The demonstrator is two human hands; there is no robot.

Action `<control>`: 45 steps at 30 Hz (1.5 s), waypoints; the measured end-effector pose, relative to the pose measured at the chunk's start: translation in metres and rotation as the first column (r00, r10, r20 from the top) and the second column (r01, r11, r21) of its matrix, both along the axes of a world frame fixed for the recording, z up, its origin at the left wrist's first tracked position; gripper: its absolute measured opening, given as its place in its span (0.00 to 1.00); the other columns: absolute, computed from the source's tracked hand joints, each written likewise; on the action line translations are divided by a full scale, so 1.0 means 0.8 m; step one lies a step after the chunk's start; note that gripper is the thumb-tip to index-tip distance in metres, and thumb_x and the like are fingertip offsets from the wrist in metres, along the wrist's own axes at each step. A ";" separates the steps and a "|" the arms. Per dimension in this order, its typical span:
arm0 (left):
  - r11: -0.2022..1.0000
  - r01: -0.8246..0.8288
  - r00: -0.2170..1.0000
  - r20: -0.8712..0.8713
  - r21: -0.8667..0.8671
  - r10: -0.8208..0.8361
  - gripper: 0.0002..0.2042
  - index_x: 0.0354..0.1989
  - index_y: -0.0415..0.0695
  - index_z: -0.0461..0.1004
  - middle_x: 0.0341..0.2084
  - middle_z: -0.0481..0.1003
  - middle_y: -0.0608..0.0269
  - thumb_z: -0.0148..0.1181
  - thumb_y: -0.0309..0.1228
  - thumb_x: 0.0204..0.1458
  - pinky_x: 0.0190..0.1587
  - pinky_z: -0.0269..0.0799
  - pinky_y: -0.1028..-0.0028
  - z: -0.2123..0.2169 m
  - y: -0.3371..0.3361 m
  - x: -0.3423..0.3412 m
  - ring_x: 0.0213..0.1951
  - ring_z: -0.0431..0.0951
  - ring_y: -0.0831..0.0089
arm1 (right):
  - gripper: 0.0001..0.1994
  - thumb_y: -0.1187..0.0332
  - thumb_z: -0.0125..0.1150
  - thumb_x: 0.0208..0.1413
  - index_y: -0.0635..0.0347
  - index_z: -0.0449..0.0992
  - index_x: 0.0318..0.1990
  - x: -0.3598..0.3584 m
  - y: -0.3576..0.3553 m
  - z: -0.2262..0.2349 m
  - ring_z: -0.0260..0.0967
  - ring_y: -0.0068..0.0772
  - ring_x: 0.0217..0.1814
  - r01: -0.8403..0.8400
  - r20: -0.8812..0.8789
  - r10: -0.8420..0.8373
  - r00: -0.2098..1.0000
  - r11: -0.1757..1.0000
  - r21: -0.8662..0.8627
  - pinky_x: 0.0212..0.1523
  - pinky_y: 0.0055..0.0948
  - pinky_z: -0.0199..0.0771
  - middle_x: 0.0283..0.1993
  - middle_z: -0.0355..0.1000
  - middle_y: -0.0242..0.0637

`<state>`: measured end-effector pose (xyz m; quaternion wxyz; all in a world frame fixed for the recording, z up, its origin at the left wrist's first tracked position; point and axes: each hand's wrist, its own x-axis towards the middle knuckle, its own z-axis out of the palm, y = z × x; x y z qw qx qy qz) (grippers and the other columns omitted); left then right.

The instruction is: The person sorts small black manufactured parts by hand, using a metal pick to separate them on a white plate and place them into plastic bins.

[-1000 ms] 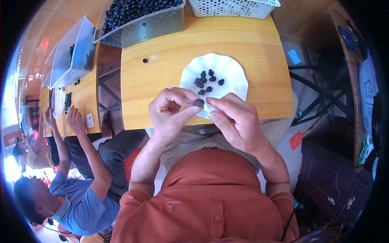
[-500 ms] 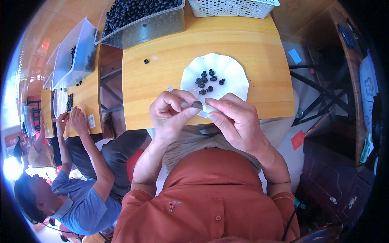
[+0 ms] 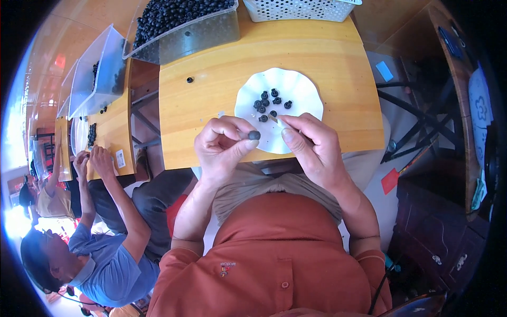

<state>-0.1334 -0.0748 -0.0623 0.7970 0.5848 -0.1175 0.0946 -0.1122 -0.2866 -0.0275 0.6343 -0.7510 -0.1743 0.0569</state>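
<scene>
My left hand (image 3: 219, 150) pinches a small round black rubber-like part (image 3: 254, 136) between thumb and fingertips, just in front of the plate's near rim. To its right, my right hand (image 3: 311, 150) grips a small white tool with a thin pointed tip (image 3: 277, 122); its exact kind is too small to make out. The tip hovers over the plate, apart from the held part. Beneath lies a white plate with a wavy rim (image 3: 306, 95), bearing several small black knobbed parts (image 3: 265, 102) near its middle.
One loose black part (image 3: 190, 80) sits on the wooden table (image 3: 206, 105). At the far side stand a clear bin (image 3: 200, 45) heaped with black parts and a white perforated basket (image 3: 301, 11). A co-worker (image 3: 113, 269) handles similar parts at a table on the left.
My right hand has drawn the tool away from the held part, up and to the right over the plate. The left hand keeps its pinch, and the part now shows more fully.
</scene>
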 end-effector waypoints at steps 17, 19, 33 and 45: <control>0.562 -0.283 0.959 0.226 0.777 0.171 0.10 0.37 0.38 0.80 0.35 0.80 0.55 0.69 0.20 0.45 0.46 0.76 0.66 -0.021 0.007 0.032 0.42 0.80 0.60 | 0.14 0.68 0.59 0.65 0.72 0.77 0.50 -0.002 -0.030 -0.030 0.63 0.15 0.33 0.145 0.005 -0.145 0.989 0.988 -0.044 0.34 0.17 0.64 0.34 0.73 0.31; 0.527 -0.298 0.954 0.264 0.796 0.141 0.10 0.37 0.38 0.80 0.34 0.80 0.55 0.69 0.21 0.45 0.46 0.76 0.65 -0.021 0.007 0.038 0.43 0.80 0.57 | 0.15 0.65 0.60 0.64 0.72 0.78 0.48 -0.002 -0.032 -0.027 0.72 0.25 0.36 0.152 -0.059 -0.156 0.986 0.987 -0.056 0.36 0.24 0.70 0.37 0.76 0.41; 0.388 -0.550 0.833 0.517 0.740 0.195 0.08 0.37 0.38 0.79 0.35 0.81 0.53 0.68 0.23 0.49 0.42 0.78 0.67 0.052 0.070 0.153 0.40 0.82 0.58 | 0.13 0.68 0.59 0.63 0.70 0.78 0.48 -0.012 -0.048 -0.034 0.63 0.18 0.30 0.223 -0.104 -0.230 0.968 0.972 -0.073 0.32 0.22 0.64 0.31 0.72 0.33; 0.200 -0.107 0.991 0.088 0.974 0.100 0.21 0.49 0.39 0.79 0.41 0.82 0.51 0.71 0.34 0.48 0.49 0.77 0.69 0.097 0.145 0.367 0.44 0.82 0.64 | 0.14 0.67 0.60 0.64 0.70 0.78 0.48 -0.024 -0.052 -0.040 0.63 0.18 0.31 0.204 -0.137 -0.205 0.969 0.979 -0.024 0.33 0.20 0.63 0.32 0.71 0.31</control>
